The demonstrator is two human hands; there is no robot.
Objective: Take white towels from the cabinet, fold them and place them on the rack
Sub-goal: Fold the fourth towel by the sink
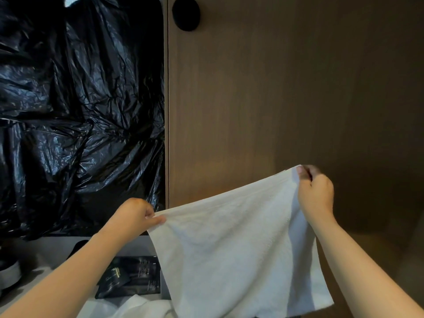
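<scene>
You hold the white terry towel [241, 249] up in the air w/ both hands, spread out btwn them in front of the brown wood-grain cabinet panel [275, 99]. Your L hand [135, 214] pinches the towel's top-left corner, thumb on the near face and the other fingers curled in. Your R hand [315, 193] pinches the top-right corner, fingertips closed on the hem, back of the hand toward you. R hand sits higher than L, so the top edge slopes up to the right. The cloth hangs free below that edge, w/ a vertical fold down its right side beside your R forearm. A black round knob [185, 13] sits near the panel's top-left corner. Left of the panel, a black crinkled plastic sheet [80, 111] covers the wall down to the back edge of the grey counter [57, 249]. On that counter, near its right end, lie black flat packets w/ small print [135, 276], partly hidden behind the towel's lower-left part. A crumpled white cloth [128, 308] lies at the counter's near edge, just in front of the packets. At the counter's left edge there's a dark object w/ a grey band [9, 271]; can't tell what it is.
</scene>
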